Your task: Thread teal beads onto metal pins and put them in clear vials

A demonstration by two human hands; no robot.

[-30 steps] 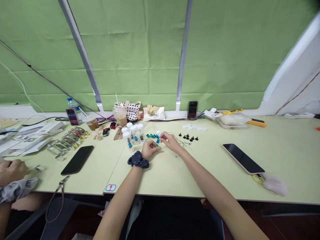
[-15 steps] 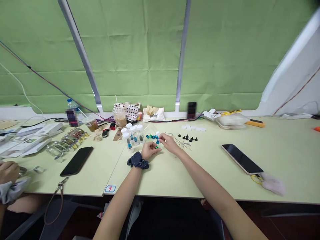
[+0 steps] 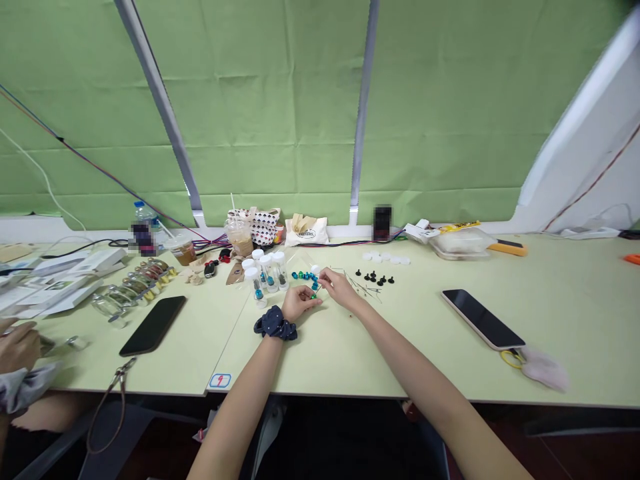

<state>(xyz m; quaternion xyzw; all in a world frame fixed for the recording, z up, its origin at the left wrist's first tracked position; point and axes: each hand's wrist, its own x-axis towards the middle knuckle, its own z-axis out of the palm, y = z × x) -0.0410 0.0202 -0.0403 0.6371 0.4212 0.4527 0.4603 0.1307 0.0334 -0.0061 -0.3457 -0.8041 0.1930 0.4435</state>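
Observation:
My left hand (image 3: 299, 303) rests on the table, wearing a dark dotted scrunchie (image 3: 275, 323) at the wrist. Its thumb and fingers pinch a small green bead (image 3: 313, 297). Just to the right, my right hand (image 3: 338, 285) is closed at the fingertips on a thin metal pin (image 3: 319, 289), which slants down toward the bead. Whether the pin passes through the bead is too small to tell. Shiny blue beads (image 3: 309, 276), with a green one among them, lie right behind my hands. Clear vials (image 3: 271, 275) with white caps stand to the left, some holding beads.
Loose metal pins (image 3: 367, 291), black stopper-like pieces (image 3: 373, 276) and white caps (image 3: 385, 257) lie at right. Phones lie on both sides, a dark one (image 3: 153, 325) and another (image 3: 483, 319). Iced drinks (image 3: 240, 239) stand behind. A co-worker's hand (image 3: 19, 345) is at far left.
Both hands stay close together in nearly the same place. My right fingertips have shifted slightly, and the pin between them shows more plainly. The co-worker's hand has moved a little.

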